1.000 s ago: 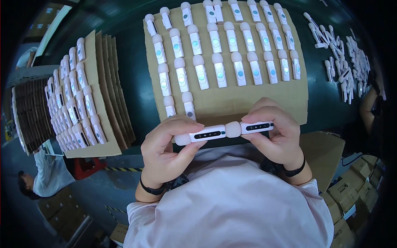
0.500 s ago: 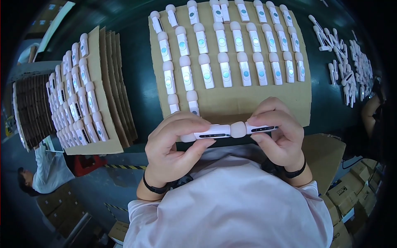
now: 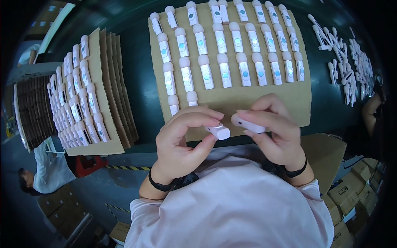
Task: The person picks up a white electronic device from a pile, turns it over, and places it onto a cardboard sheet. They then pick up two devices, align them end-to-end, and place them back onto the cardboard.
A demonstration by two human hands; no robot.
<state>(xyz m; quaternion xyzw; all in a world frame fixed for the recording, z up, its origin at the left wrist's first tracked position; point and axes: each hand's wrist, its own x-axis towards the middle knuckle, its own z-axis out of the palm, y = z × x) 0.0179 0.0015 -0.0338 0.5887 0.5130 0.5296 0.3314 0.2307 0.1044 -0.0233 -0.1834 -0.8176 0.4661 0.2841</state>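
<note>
Above the near edge of the cardboard sheet, my left hand (image 3: 175, 140) pinches a small white wand-shaped device (image 3: 220, 132) between thumb and fingers. Its squared end points right, toward the other hand, while its remaining length is hidden in my grip. My right hand (image 3: 279, 132) pinches a second wand-shaped device (image 3: 250, 124), tilted, with a small dark spot on its left end. A gap separates the two devices. Just beyond my hands lies the cardboard sheet (image 3: 235, 97), bearing rows of similar devices with rounded pale pink heads and round bluish faces.
At left, a stack of cardboard sheets (image 3: 118, 95) has more devices on top. Loose pale devices (image 3: 341, 62) lie heaped on the dark green table (image 3: 138, 62) at right. An open carton (image 3: 324, 157) stands by my right elbow. Another person (image 3: 49, 169) is at lower left.
The two devices, lined up end to end before, are now apart and turned so their ends show. My left hand has shifted slightly right.
</note>
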